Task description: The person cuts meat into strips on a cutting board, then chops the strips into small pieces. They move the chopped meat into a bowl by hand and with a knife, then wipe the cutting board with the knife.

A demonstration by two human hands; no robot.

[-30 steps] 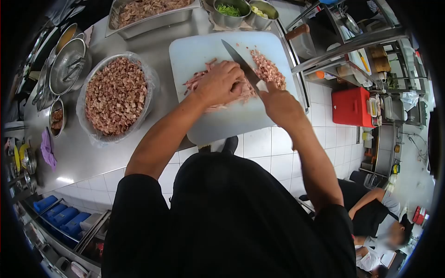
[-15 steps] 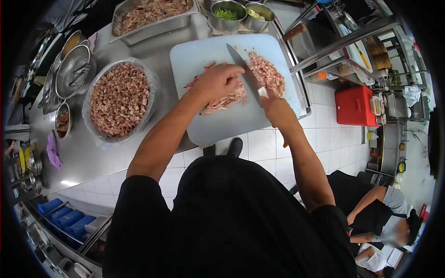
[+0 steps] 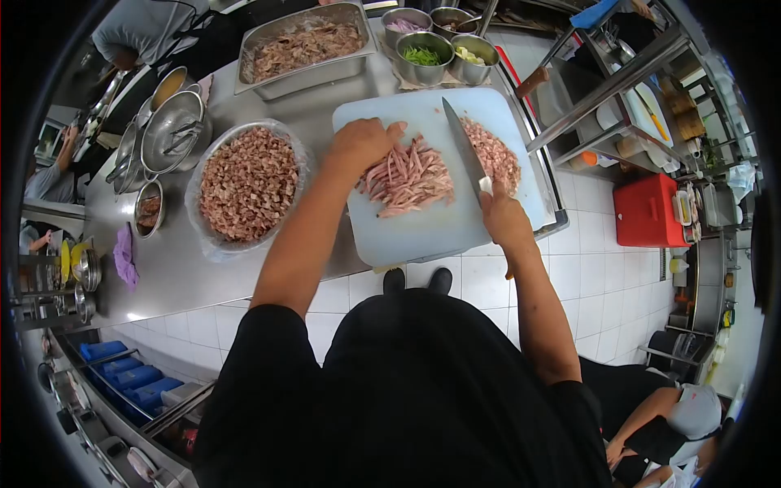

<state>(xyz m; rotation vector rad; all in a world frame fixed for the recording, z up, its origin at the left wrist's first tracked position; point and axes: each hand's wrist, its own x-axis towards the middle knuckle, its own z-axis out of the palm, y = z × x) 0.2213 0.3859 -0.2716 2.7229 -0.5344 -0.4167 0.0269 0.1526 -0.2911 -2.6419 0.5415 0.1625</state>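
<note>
A pile of pink meat strips [image 3: 411,177] lies in the middle of the white cutting board [image 3: 390,240]. At the pile's left far edge is my left hand [image 3: 362,146], thumb stretched away from the fingers and nothing seen in it; its fingertips are partly hidden. My right hand [image 3: 506,218] is closed round the handle of a kitchen knife [image 3: 465,150], whose blade points away from me, flat along the board between the strips and a heap of diced meat [image 3: 495,159]. Left of the board stands a plastic-lined bowl of diced meat [image 3: 248,185].
A steel tray of cooked-looking meat [image 3: 305,80] sits at the back. Beside it are small steel pots, one with chopped greens [image 3: 421,61]. Metal strainers [image 3: 172,134] and a purple cloth [image 3: 125,256] lie left. A co-worker [image 3: 651,415] is at the lower right.
My left hand has moved off the top of the strips to their left far edge, uncovering the pile. The knife has stayed between the two heaps. The whole view has shifted slightly.
</note>
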